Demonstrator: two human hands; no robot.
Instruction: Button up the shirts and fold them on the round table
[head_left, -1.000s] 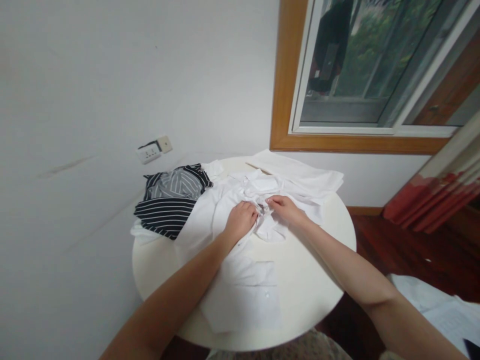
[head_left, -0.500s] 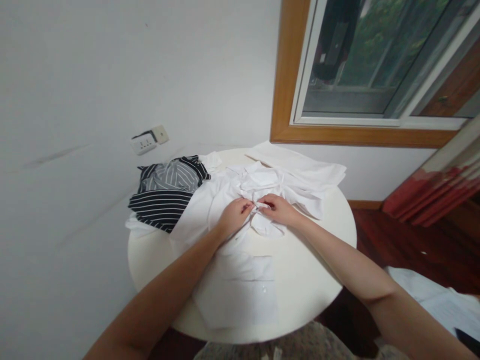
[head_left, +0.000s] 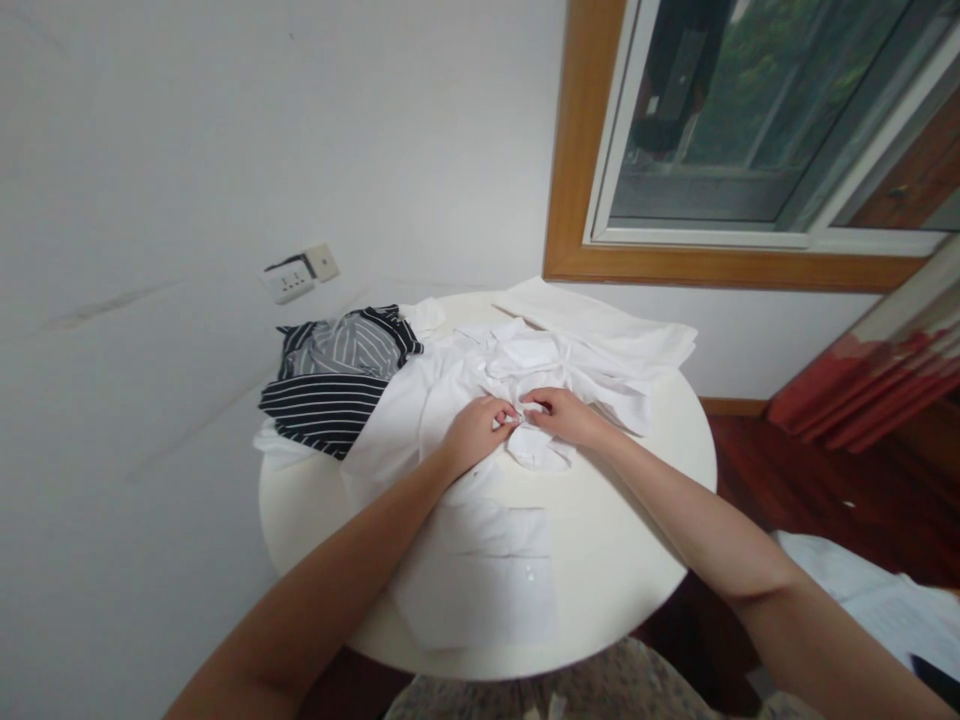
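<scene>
A white shirt (head_left: pixel 435 400) lies spread and crumpled over the round white table (head_left: pixel 615 560), its sleeve and cuff reaching toward the near edge. My left hand (head_left: pixel 480 432) pinches the shirt's cloth near the middle of the table. Right beside it, my right hand (head_left: pixel 564 416) is closed on the same gathered part, thumb and fingers together. The fingertips of both hands almost meet there. A small fold of cloth hangs just below them. Whether a button sits between the fingers is too small to tell.
A black-and-white striped garment (head_left: pixel 330 410) lies at the table's left, over some white cloth. Behind are a wall with a socket (head_left: pixel 289 282) and a wood-framed window (head_left: pixel 570 265). A red and cream curtain (head_left: pixel 862 385) hangs right; pale cloth (head_left: pixel 862 590) lies lower right.
My fingertips have shifted slightly on the gathered cloth, the left ones a little to the right. The shirt and the striped garment stay in place; the view has moved slightly.
</scene>
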